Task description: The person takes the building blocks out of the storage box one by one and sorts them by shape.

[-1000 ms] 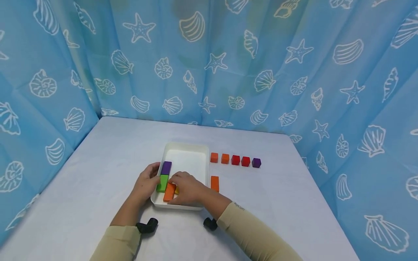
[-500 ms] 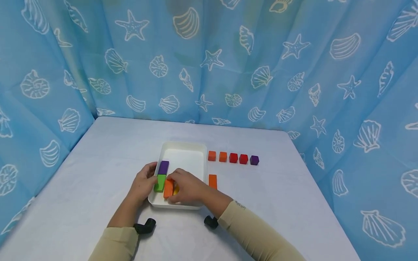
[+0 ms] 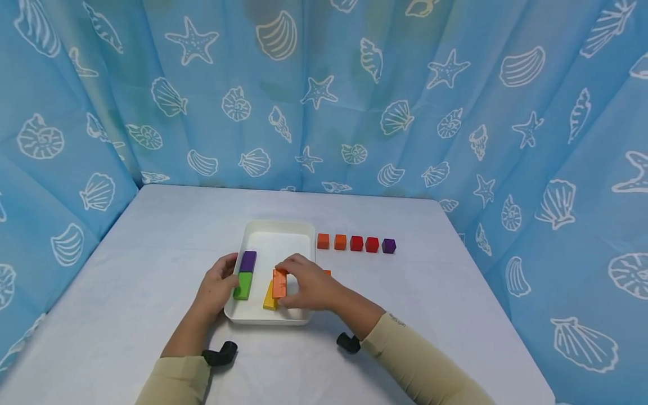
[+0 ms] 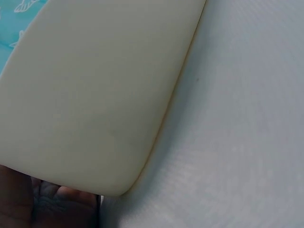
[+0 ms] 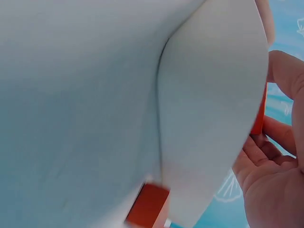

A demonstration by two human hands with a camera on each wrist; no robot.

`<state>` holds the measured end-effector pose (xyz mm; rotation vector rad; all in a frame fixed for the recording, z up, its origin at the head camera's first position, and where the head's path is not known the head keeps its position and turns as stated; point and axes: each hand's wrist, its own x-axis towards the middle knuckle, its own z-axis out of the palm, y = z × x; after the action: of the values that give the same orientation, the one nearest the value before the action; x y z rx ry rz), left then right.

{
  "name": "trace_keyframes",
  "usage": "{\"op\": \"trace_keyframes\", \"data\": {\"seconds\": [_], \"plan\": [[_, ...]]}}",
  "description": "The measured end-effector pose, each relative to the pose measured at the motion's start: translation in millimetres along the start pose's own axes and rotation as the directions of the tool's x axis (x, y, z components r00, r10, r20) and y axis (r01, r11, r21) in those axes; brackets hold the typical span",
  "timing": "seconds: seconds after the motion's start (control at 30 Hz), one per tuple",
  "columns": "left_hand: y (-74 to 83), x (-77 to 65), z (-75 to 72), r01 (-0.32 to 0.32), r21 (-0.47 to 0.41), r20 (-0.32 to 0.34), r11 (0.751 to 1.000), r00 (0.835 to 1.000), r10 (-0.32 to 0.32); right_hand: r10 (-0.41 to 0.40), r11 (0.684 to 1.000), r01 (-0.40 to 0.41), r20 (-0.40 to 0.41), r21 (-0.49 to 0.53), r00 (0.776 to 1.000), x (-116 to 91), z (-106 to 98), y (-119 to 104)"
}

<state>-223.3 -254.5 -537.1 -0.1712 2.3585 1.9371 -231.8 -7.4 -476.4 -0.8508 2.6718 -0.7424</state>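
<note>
Right hand (image 3: 310,284) pinches an orange block (image 3: 279,283) over the white tray (image 3: 286,242), beside the yellow block (image 3: 269,301) (touching or not, can't tell); left hand (image 3: 216,287) grips the tray's rim. Risk: low swing knocks yellow askew; loose pinch drops orange.

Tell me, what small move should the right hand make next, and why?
Perhaps carry the orange block out of the white tray, rightward onto the table: the right hand pinches it, and another orange block lies there, mostly hidden.
</note>
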Motion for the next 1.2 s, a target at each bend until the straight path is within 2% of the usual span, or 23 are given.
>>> {"op": "trace_keyframes", "data": {"seconds": [0.33, 0.6, 0.9, 1.0, 1.2], "plan": [[-1.7, -1.8, 3.7, 0.014, -0.009, -0.002, 1.000, 1.000, -0.014, 0.060, 0.998, -0.057, -0.102, 0.037, 0.993, -26.9, -17.0, 28.8], [0.6, -3.2, 6.4, 0.000, -0.013, 0.002, 1.000, 1.000, 0.000, 0.101, 0.995, -0.097, -0.191, 0.029, 0.976, -50.6, -29.1, 63.5], [1.8, -0.7, -0.8, 0.009, 0.002, -0.005, 1.000, 1.000, -0.009, 0.241, 0.968, -0.222, -0.179, 0.119, 0.954, -59.1, -25.7, 105.9], [0.7, -0.2, -0.4, 0.003, -0.002, -0.003, 1.000, 1.000, -0.003, 0.260, 0.961, -0.238, -0.162, 0.142, 0.952, -59.3, -25.4, 112.8], [-0.4, -0.2, 1.1, 0.003, -0.009, -0.012, 1.000, 1.000, -0.003, 0.249, 0.965, -0.237, -0.112, 0.109, 0.962, -58.7, -28.7, 115.9]]}}
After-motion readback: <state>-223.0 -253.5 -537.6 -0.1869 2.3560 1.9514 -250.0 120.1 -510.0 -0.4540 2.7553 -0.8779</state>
